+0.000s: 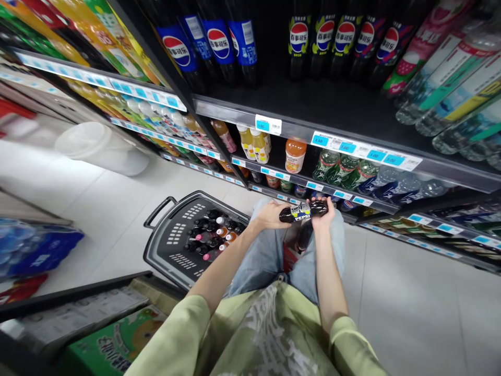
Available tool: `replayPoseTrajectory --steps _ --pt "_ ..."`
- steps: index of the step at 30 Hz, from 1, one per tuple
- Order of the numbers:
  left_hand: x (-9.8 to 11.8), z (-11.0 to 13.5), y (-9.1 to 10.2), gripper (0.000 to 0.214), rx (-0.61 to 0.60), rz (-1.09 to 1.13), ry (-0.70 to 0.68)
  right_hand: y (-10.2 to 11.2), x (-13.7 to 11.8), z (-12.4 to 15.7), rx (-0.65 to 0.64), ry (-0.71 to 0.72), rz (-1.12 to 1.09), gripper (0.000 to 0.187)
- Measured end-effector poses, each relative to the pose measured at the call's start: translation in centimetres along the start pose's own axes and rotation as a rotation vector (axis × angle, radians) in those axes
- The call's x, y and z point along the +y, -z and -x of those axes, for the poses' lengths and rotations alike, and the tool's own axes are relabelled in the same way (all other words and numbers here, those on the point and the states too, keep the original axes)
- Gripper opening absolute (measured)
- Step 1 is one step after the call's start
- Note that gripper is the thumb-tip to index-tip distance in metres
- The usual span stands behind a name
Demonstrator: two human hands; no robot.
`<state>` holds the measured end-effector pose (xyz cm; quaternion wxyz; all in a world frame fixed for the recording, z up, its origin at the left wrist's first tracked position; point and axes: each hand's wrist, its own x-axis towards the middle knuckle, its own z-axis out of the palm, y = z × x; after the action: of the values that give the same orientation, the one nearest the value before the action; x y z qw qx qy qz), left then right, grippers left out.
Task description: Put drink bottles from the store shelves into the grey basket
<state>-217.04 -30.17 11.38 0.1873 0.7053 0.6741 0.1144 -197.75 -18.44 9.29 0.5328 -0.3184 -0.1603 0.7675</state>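
A dark Pepsi bottle (300, 212) lies sideways between my hands, above my knees, its black, yellow and white label facing up. My left hand (271, 215) is closed around the left end. The fingers of my right hand (325, 213) wrap round the other end. Below, between my legs, stands another dark bottle (304, 237), partly hidden. To my left on the floor is a grey shopping basket (156, 249), holding several bottles (213, 235) with black, pink, orange and white caps.
Drink shelves (340, 128) rise in front of me, with cola bottles (299, 39) on the upper level and smaller bottles (295, 155) lower down. A white bin (105, 149) stands at left. Behind the basket is a green carton (117, 339). Pale floor tiles (407, 292) extend to the right.
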Motion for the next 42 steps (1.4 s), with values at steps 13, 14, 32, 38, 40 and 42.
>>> replayPoseTrajectory --steps 13,14,32,38,40,42 --pt "2.5 2.5 -0.9 0.048 0.212 0.281 -0.128 2.1 -1.4 0.7 0.045 0.073 0.183 0.033" --pt "3.0 3.4 -1.1 0.042 0.253 0.322 -0.107 2.4 -1.7 1.0 0.005 0.076 0.227 0.035" --pt "9.2 21.5 -0.4 0.031 0.866 0.588 0.183 -10.6 -2.2 18.9 -0.913 0.189 0.712 0.039" --pt "7.7 24.1 6.1 0.055 0.913 0.367 -0.013 -13.5 3.4 22.3 -1.082 0.156 0.913 0.053" --pt "7.8 25.1 7.8 0.062 0.777 0.225 -0.025 -13.4 4.6 22.9 -1.119 0.140 1.017 0.062" --pt "8.0 26.0 9.1 0.055 0.722 0.173 0.011 -13.4 5.3 23.1 -1.172 0.084 1.087 0.066"
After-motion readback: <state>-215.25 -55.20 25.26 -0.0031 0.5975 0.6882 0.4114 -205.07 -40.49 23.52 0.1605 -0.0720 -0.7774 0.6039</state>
